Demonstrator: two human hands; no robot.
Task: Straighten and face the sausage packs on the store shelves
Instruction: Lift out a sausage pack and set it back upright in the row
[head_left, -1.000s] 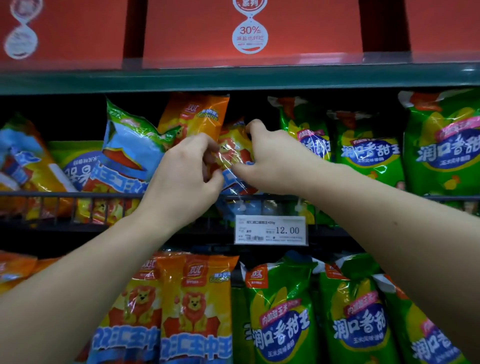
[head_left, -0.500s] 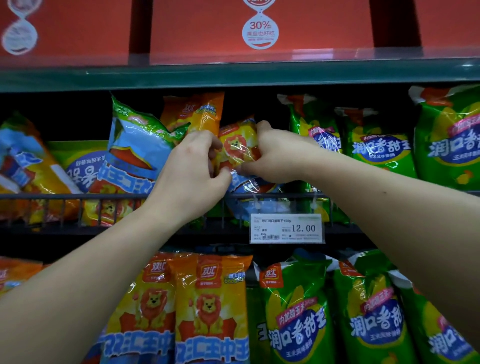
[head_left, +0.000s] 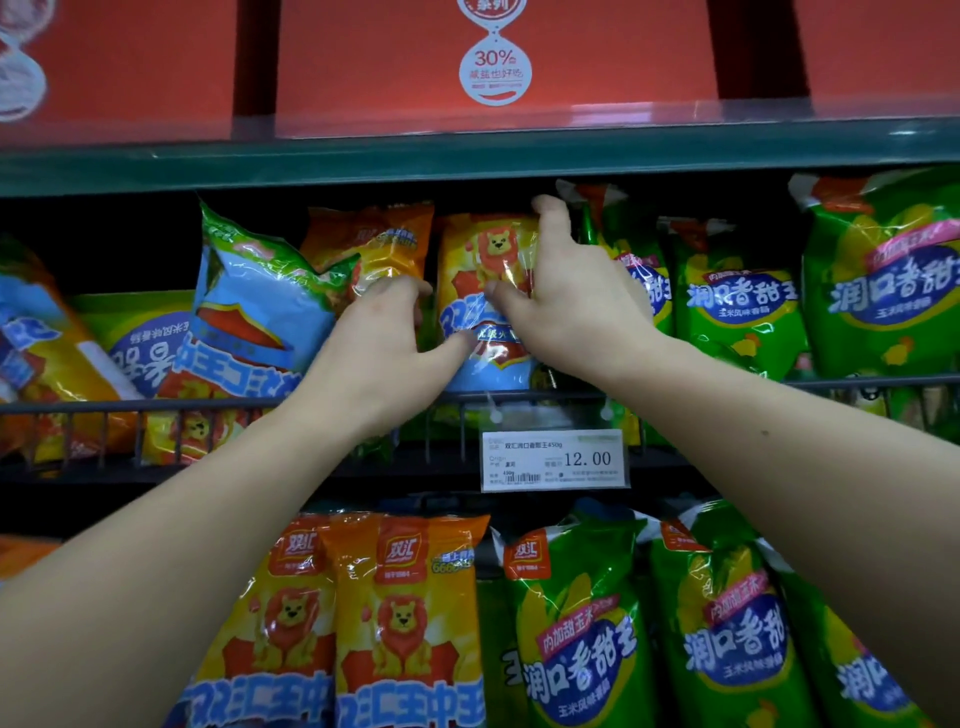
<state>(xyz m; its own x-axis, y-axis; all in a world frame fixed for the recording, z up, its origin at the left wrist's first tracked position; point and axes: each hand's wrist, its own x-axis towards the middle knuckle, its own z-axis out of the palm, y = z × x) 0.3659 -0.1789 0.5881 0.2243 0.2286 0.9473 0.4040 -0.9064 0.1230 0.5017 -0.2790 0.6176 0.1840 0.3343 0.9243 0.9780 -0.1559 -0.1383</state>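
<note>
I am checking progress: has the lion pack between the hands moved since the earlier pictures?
Yes. The lion pack was tilted and now stands straighter, and its top has risen farther above the price tag.

The left hand (head_left: 384, 338) and right hand (head_left: 571, 296) are bare, forearms too; a small dark spot marks the right forearm (head_left: 779, 467).
</note>
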